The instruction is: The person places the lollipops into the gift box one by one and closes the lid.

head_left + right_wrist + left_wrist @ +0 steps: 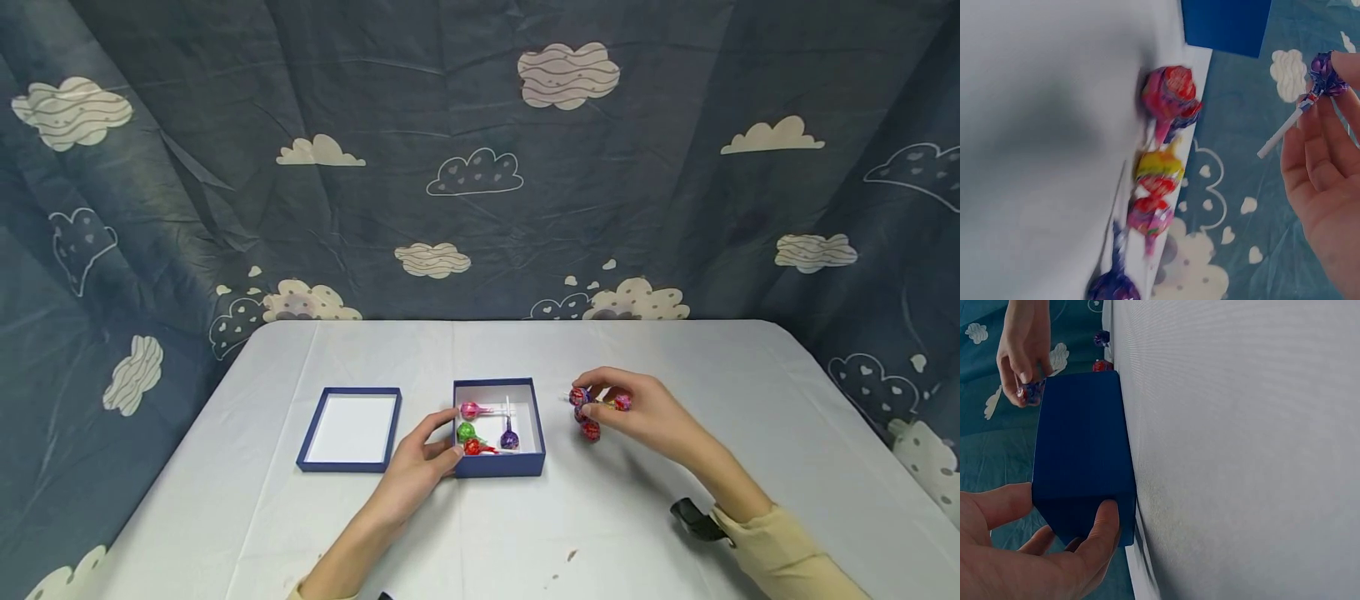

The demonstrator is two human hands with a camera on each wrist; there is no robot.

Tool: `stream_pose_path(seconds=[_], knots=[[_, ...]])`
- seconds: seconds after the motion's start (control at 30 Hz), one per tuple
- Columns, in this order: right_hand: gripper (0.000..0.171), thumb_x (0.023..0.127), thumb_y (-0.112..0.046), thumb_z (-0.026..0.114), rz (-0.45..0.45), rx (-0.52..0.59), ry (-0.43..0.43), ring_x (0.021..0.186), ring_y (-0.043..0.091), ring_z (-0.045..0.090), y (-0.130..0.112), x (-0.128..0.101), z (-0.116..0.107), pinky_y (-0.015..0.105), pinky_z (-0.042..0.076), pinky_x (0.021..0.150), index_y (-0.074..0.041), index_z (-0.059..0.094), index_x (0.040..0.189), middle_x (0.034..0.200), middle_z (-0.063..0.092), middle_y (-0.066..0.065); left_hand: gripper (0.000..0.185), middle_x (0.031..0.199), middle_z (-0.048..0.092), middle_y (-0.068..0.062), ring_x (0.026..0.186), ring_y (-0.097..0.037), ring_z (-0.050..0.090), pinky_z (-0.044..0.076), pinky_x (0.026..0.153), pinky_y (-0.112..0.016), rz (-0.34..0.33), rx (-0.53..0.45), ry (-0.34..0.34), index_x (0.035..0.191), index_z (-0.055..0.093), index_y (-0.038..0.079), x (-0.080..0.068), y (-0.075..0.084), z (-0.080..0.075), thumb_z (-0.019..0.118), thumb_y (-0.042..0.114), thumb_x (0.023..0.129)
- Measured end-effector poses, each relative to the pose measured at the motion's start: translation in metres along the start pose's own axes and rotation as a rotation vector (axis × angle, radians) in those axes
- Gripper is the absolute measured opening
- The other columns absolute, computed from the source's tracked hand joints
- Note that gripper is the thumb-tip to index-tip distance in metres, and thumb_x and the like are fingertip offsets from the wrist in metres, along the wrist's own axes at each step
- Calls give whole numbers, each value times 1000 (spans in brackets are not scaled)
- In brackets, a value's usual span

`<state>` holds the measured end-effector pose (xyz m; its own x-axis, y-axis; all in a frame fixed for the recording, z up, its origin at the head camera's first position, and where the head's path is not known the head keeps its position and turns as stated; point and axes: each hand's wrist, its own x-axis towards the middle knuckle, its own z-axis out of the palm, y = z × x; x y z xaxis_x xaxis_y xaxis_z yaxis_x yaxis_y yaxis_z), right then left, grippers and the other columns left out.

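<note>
A blue open box (498, 467) with a white inside stands at the middle of the table. Inside lie several wrapped lollipops: a pink one (470, 411), a green one (466, 432), a red one (474, 447) and a purple one (510, 438). My left hand (416, 458) grips the box's left side, thumb at the front corner. To the right of the box, my right hand (648, 412) pinches a purple-wrapped lollipop (1327, 76) by its head, its white stick pointing away from the palm. More lollipops, including a yellow-and-red one (1159, 170), lie below that hand.
Left of the box lies its blue-rimmed lid (386, 450), white inner face up. White cloth covers the table (510, 542), with small brown specks near the front. Behind hangs a dark blue curtain (480, 100) printed with clouds. A black device (696, 521) sits at my right wrist.
</note>
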<state>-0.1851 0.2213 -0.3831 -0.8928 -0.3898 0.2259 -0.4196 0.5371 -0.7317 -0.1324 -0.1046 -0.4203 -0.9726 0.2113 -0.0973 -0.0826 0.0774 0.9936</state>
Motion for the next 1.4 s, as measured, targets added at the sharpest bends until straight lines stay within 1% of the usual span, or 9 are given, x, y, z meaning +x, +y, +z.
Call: stream_pose_path(seconds=[0.17,0.37,0.63,0.73,0.87,1.0,1.17,1.3,1.4], knots=[[25,89,-18,74,-22,-3,-16,91,15,61,-8,7,6,35,50,78,-29,68,110,98,67,-12,53,150,36,-23,128,-39,48,51,93,-41,-4,-5,0,146,43,9,0,0,0,59,7,96],[24,90,-20,74,-46,25,-32,90,15,61,-16,15,13,32,51,75,-29,67,111,101,67,-12,52,150,36,-23,128,-40,48,51,94,-42,-5,2,1,146,44,9,0,1,0,58,7,96],[23,93,-22,70,-77,61,-55,92,18,59,-26,25,20,31,51,73,-22,66,116,105,65,-8,53,151,35,-22,129,-40,47,50,94,-43,-13,1,-2,146,44,10,-1,2,0,59,8,96],[25,93,-17,70,-66,65,-65,94,19,58,-38,29,22,32,51,76,-15,66,118,106,65,-5,53,151,35,-23,129,-40,47,50,95,-43,-13,1,-2,146,44,10,-1,2,0,59,7,96],[27,92,-12,70,-69,82,-74,96,18,59,-41,36,29,34,51,83,-15,66,119,108,66,-4,53,149,37,-23,128,-40,48,50,94,-43,-11,-2,-1,146,44,10,-1,1,-1,59,7,96],[29,92,-13,71,-82,111,-77,97,17,59,-34,44,38,34,51,85,-17,66,120,109,66,-5,53,148,39,-24,128,-40,48,50,95,-43,-12,-1,1,147,43,10,0,1,-1,59,7,96],[27,91,-12,71,-120,129,-91,96,16,60,-36,52,44,38,51,86,-18,67,117,106,67,-7,53,147,39,-24,128,-40,49,50,94,-43,-14,3,-2,147,43,9,0,1,0,58,7,96],[27,89,-10,72,-166,124,-113,94,15,60,-38,57,50,44,51,86,-16,68,115,103,67,-7,53,147,40,-25,127,-39,49,50,94,-43,-13,5,-3,147,43,9,0,2,0,58,7,96],[27,87,-9,73,-171,125,-138,93,15,61,-40,61,56,47,51,85,-15,68,113,102,68,-8,53,147,40,-25,127,-40,49,50,94,-43,-7,4,-4,147,43,9,-1,2,-1,58,7,96]])
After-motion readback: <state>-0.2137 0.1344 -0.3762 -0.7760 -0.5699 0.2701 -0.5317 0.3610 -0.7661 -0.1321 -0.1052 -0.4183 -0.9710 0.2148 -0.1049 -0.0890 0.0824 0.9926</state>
